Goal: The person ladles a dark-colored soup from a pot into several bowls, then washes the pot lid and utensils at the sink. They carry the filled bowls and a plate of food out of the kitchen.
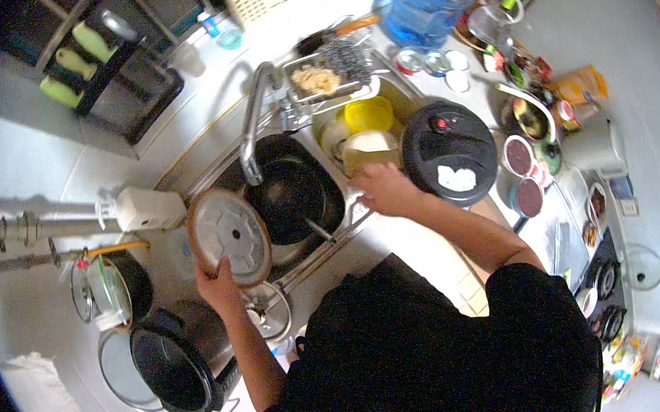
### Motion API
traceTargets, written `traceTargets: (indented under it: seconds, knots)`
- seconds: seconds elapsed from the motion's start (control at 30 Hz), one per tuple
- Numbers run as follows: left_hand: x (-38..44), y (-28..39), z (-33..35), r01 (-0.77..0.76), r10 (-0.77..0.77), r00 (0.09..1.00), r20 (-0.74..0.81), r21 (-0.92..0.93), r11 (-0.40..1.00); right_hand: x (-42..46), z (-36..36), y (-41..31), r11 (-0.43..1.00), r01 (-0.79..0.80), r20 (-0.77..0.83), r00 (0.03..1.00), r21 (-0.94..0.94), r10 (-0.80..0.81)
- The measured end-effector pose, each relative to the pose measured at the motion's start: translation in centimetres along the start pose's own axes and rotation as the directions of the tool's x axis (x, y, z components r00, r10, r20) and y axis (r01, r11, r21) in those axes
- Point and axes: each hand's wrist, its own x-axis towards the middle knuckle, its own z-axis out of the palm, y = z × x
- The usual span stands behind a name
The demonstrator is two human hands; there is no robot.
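Note:
My left hand (pixel 218 284) grips the lower rim of a round metal inner lid (pixel 233 236) with a brownish sealing ring, held tilted over the left edge of the sink. Below the faucet (pixel 252 123), a dark pot (pixel 288 189) sits in the left basin, with a metal handle (pixel 322 231) sticking out towards me. My right hand (pixel 386 186) reaches over the right basin; its fingertips are at a pale yellowish container (pixel 370 155), and whether they grip it is unclear. Behind that is a yellow bowl (pixel 369 116). A black pressure cooker lid (pixel 450 151) lies just right of my right hand.
A wire rack (pixel 328 92) behind the faucet holds a tan scrubber (pixel 316 80) and steel wool (pixel 346 59). The cooker body (pixel 173 361) stands low on the left. A blue water jug (pixel 426 6) is at the back; cups of dark food (pixel 517 156) and a stove (pixel 607 277) lie rightward.

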Motion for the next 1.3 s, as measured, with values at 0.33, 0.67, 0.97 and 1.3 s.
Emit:
traceTargets:
  seconds: [0.33,0.67,0.97,1.3]
  knots:
    - [-0.2,-2.1,-1.5,0.290,-0.245,0.957,0.157,-0.582,0.760,-10.6,-0.6,19.5,0.864,-0.490,-0.183,0.866,-0.120,0.465]
    - [-3.6,0.0,-7.1,0.350,-0.186,0.936,0.299,-0.748,0.563,-12.6,-8.4,13.5,0.693,-0.029,-0.580,0.523,0.720,0.625]
    - [-7.1,17.5,-1.8,0.339,0.101,0.839,0.535,-0.658,0.672,-9.6,-6.5,1.8,-0.312,0.295,-0.021,0.757,0.903,0.653]
    - [-6.3,20.1,6.7,0.048,0.381,0.600,0.703,-0.507,0.861,-4.9,-3.1,-5.7,-0.599,0.275,0.033,0.892,0.752,0.451]
